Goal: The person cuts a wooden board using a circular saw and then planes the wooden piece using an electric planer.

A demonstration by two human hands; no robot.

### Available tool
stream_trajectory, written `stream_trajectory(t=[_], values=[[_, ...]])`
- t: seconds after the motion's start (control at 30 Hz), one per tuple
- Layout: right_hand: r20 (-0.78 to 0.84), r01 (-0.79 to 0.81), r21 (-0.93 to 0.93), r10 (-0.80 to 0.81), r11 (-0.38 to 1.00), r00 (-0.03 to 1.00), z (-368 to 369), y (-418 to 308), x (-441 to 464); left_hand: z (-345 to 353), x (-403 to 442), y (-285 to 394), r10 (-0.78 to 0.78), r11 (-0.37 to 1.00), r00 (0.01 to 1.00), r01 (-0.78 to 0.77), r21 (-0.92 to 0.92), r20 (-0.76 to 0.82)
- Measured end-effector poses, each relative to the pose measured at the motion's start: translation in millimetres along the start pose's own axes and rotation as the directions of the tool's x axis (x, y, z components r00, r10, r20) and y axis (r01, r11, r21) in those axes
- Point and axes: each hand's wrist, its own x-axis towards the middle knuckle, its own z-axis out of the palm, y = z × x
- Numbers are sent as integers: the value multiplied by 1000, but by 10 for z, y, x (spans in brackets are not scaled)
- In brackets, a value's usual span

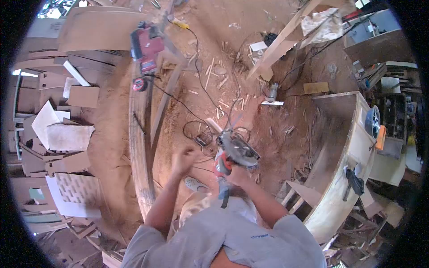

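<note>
the circular saw (240,152), or what looks like one, sits near the centre of the dial, in front of the person's body and above the sandy floor (277,138). the right hand (240,175) is wrapped around it by the red grip (220,165), its forearm coming in from five o'clock. the left hand (184,160) is apart from the saw, at nine o'clock from it; it is blurred, so i cannot tell whether its fingers are curled or loose, and nothing shows in it.

i judge the saw rigid and fairly heavy, with much of its weight toward the metal guard, so it would likely tip that way in a slack grip. the grip is the sound place to take hold; the guard and blade side look hard, perhaps sharp, and poor for fingers.

from the saw, a bundle of dark cable (201,141) lies at nine to ten o'clock, a shoe (195,184) at eight, a long wooden beam (140,165) at nine, a maroon power tool (150,44) near eleven, and a curved wooden panel (322,219) at four.
</note>
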Motion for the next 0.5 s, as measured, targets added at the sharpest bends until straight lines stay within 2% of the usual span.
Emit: stream_trajectory(t=[0.03, 0.07, 0.1, 0.13, 0.17, 0.27, 0.33, 0.37, 0.47, 0.5], values=[[55, -90, 53, 87, 995, 995, -174, 124, 248, -320, 21, 399, 73, 981, 961, -21, 194, -265], [66, -111, 110, 104, 988, 992, -488, 114, 456, -572, 146, 361, 331, 909, 821, -145, 392, -465], [77, -134, 154, 123, 979, 989, -578, 280, 759, -711, 313, -462, 225, 939, 764, -5, 343, -605], [88, -156, 195, 141, 968, 986, -610, 491, 1059, -888, 355, -442, 284, 870, 701, 98, 483, -654], [53, -189, 177, 182, 966, 982, -478, 790, 1422, -1067, 383, -319, 361, 770, 637, 208, 603, -681], [-14, -266, 142, 270, 954, 963, -232, 1444, 2401, -1268, 536, -606, 349, 693, 714, 239, 680, -607], [-52, -274, 193, 288, 942, 956, -204, 1702, 2896, -1223, 563, -717, 319, 710, 714, 256, 657, -623], [-124, -269, 195, 295, 943, 947, -159, 1812, 3123, -1222, 560, -770, 305, 717, 714, 264, 645, -631], [-243, -284, 215, 332, 935, 911, 278, 2555, 3924, -1248, 600, -887, 349, 695, 700, 252, 673, -623], [-271, -253, 280, 329, 926, 905, 314, 2657, 4108, -1250, 578, -956, 362, 688, 696, 249, 682, -620]])
